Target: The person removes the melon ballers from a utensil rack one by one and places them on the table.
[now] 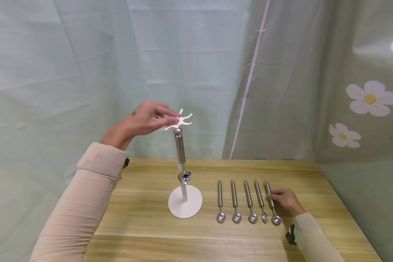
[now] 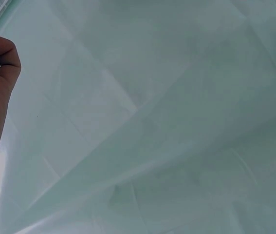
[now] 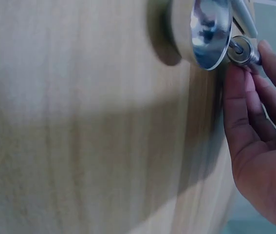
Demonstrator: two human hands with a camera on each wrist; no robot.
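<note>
My left hand (image 1: 150, 118) is raised over a white stand (image 1: 185, 205) and pinches its branched white hook top (image 1: 180, 122). In the left wrist view only curled fingers (image 2: 1, 56) show against the curtain. One steel scoop (image 1: 180, 147) hangs from that top, bowl end down. Several more steel scoops (image 1: 234, 200) lie in a row on the wooden table (image 1: 144, 203). My right hand (image 1: 283, 199) holds the handle of the rightmost scoop (image 1: 271, 203), which lies flat. Close up, my fingertips (image 3: 240, 78) touch that scoop (image 3: 208, 34) beside its bowl; the thumb is hidden.
A pale green curtain (image 1: 190, 72) hangs right behind the table, with a flower-print cloth (image 1: 370, 98) on the right. The table's right edge (image 1: 350, 214) runs close to my right wrist. Bare wood lies left of the stand.
</note>
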